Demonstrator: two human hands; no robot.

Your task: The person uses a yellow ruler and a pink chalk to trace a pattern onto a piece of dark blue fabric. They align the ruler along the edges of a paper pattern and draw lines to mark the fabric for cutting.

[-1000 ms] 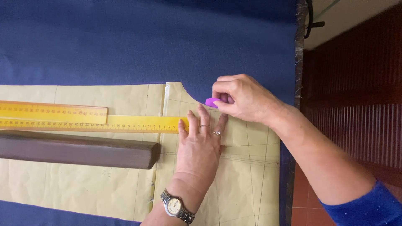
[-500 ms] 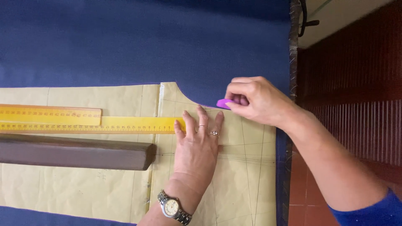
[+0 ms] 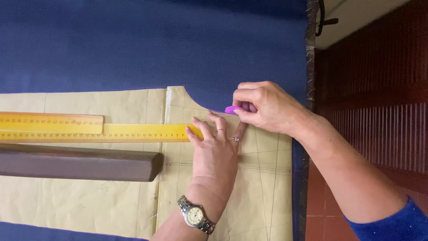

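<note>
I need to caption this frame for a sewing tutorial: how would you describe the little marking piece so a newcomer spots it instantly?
Start at the tan paper pattern spread over the blue fabric. Follow its curved upper edge rightward to the right hand. Pinched in those fingertips is a small flat purple tailor's chalk, the only bright purple thing, unlike the long yellow rulers and the dark wooden bar.

Wristwatch (image 3: 196, 215), two rings (image 3: 221, 130), blue sleeve (image 3: 392, 223)

right hand (image 3: 267, 107) pinches purple chalk (image 3: 232, 109) | left hand (image 3: 216, 149) flat on paper pattern (image 3: 111, 201) | blue fabric (image 3: 156, 44)
</note>
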